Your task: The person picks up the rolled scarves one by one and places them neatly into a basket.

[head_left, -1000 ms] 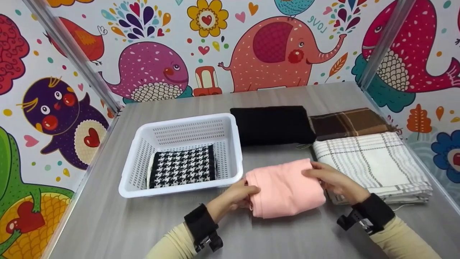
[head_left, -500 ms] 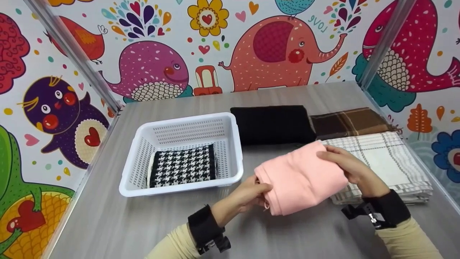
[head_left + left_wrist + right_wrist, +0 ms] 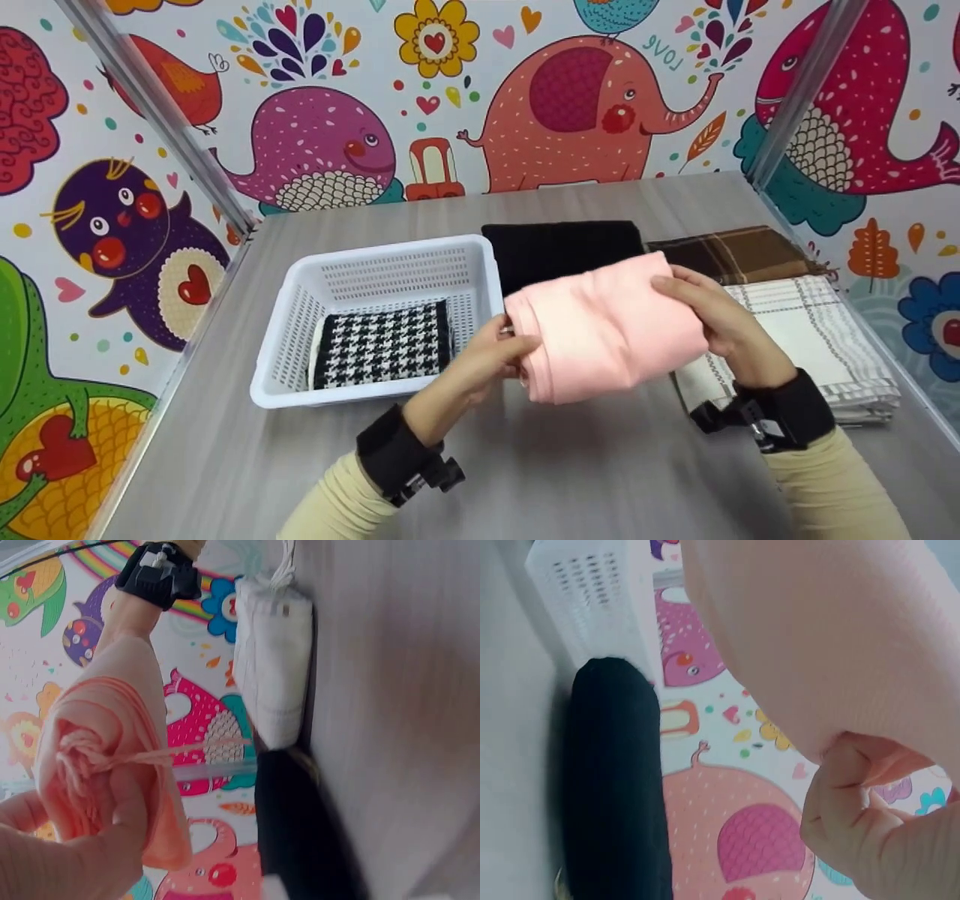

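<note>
A folded pink scarf (image 3: 600,330) is held in the air between both hands, over the table just right of the basket. My left hand (image 3: 487,360) grips its left end, thumb on top; in the left wrist view, knotted fringe strands (image 3: 82,757) hang out of that end. My right hand (image 3: 724,322) pinches the opposite end, thumb on the upper face and fingers underneath. Inside the white plastic basket (image 3: 262,367) lies a folded black-and-white houndstooth cloth (image 3: 382,346). The scarf's left edge overlaps the basket's right rim in the head view.
Behind the scarf, a folded black cloth (image 3: 562,247) lies against the basket's right side. Further right are a brown plaid cloth (image 3: 750,251) and a thick folded white checked cloth (image 3: 817,337). Cartoon-printed panels (image 3: 450,97) border the grey table (image 3: 375,480).
Both hands have raised the pink scarf off the table, first shifting it rightward, then up and left toward the basket. The scarf now covers part of the black cloth.
</note>
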Tool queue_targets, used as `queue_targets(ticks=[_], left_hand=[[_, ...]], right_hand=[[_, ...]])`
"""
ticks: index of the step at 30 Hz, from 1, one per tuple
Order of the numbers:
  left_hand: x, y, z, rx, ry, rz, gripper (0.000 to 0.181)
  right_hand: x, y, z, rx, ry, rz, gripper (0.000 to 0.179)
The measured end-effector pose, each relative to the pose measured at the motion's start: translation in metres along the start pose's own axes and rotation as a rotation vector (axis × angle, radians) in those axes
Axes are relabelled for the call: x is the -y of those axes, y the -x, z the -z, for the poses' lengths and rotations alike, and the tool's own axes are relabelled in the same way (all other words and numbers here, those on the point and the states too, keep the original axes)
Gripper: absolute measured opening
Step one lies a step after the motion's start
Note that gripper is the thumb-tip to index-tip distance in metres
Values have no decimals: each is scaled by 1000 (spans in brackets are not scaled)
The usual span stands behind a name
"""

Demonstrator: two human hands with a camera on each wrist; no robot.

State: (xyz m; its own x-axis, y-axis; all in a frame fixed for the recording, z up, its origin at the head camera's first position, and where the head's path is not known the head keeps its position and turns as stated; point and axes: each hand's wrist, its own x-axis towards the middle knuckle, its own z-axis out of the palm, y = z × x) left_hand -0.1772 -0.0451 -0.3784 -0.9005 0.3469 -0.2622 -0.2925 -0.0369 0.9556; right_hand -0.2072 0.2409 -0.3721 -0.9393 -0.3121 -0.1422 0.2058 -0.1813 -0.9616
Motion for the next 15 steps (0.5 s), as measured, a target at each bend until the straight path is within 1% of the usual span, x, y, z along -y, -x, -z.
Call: queue_targets(ticks=[5,11,15], left_hand=[[-19,6,25,-45,10,-30,65],[-41,10,60,-150,-5,-66,57],[-52,14,88,-195,-27,-84,54]], right_hand=[[7,-16,-24,-10,-9,10,17],[8,-44,-59,-3,-55,-11,22],[4,-67,-88,20,-97,-15,17]])
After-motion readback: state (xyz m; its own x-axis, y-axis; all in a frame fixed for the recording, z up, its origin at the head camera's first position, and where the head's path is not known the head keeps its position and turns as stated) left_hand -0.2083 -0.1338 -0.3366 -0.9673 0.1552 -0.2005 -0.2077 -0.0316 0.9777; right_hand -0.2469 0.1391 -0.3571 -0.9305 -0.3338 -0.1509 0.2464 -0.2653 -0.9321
